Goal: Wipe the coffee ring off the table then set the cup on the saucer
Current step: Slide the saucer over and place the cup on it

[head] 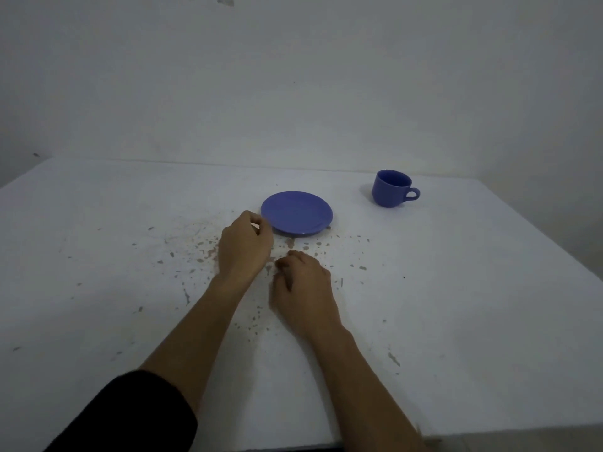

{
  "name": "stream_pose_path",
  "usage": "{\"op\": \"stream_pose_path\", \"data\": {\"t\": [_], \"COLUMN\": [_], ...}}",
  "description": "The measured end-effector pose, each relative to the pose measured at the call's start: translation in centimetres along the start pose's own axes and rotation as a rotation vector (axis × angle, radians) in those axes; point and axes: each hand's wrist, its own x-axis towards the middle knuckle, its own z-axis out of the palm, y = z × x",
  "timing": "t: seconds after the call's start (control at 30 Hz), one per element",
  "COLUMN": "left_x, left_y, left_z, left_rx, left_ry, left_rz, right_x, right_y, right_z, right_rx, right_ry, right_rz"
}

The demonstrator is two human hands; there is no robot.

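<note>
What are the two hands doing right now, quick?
Left hand: fingers curled beside the saucer; any grip cannot be told.
Right hand: curled on the table; contents cannot be told.

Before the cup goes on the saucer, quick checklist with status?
1. Table wiped: not ok, brown specks and smears remain around both hands.
2. Cloth in hand: cannot tell; left hand shows a small pale bit at the fingertips, right hand is curled on the table.
3. Saucer bare: ok, nothing on it.
4. Cup upright: ok, handle pointing right.
5. Cup within grasp: not ok, it stands apart, far right of the saucer, neither hand on it.
6. Cup contents: cannot tell, interior is dark.
</note>
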Motion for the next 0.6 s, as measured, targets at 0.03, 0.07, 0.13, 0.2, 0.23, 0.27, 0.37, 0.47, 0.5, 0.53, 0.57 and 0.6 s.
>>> {"op": "stream_pose_path", "data": {"t": [0.03, 0.07, 0.13, 0.2, 0.23, 0.27, 0.37, 0.47, 0.5, 0.53, 0.57, 0.6], "left_x": [-1.3, -2.8, -5.5, -7.4, -7.9, -8.1, -8.4, -8.5, -8.5, -8.4, -8.3, -8.2], "left_y": [0.1, 0.4, 1.2, 1.7, 1.7, 1.7, 1.1, 1.0, 0.9, 0.9, 0.8, 0.7], "left_z": [0.2, 0.6, 1.5, 2.4, 2.7, 3.0, 3.3, 3.4, 3.5, 3.6, 3.7, 3.8], "left_rx": [-0.015, -0.043, -0.082, -0.032, 0.051, 0.154, 0.329, 0.348, 0.35, 0.361, 0.378, 0.394], "left_ry": [0.012, 0.001, -0.055, -0.113, -0.138, -0.161, -0.197, -0.189, -0.184, -0.18, -0.178, -0.174], "left_rz": [0.058, 0.109, 0.195, 0.252, 0.272, 0.292, 0.385, 0.406, 0.405, 0.405, 0.407, 0.408], "right_x": [0.1, 0.2, 0.7, 1.6, 2.2, 3.0, 5.6, 8.5, 9.3, 10.2, 11.0, 11.8], "right_y": [0.1, 0.3, 1.4, 3.3, 4.5, 5.7, 9.3, 12.1, 12.7, 13.3, 13.9, 14.4], "right_z": [-0.3, -0.7, -1.9, -3.5, -4.5, -5.5, -8.1, -9.5, -9.8, -10.1, -10.3, -10.6], "right_rx": [0.061, 0.101, 0.114, 0.102, 0.101, 0.102, 0.106, 0.082, 0.076, 0.082, 0.108, 0.153], "right_ry": [0.032, 0.063, 0.126, 0.175, 0.196, 0.217, 0.264, 0.317, 0.335, 0.361, 0.402, 0.459], "right_rz": [0.028, 0.051, 0.086, 0.16, 0.209, 0.258, 0.409, 0.495, 0.513, 0.522, 0.528, 0.541]}}
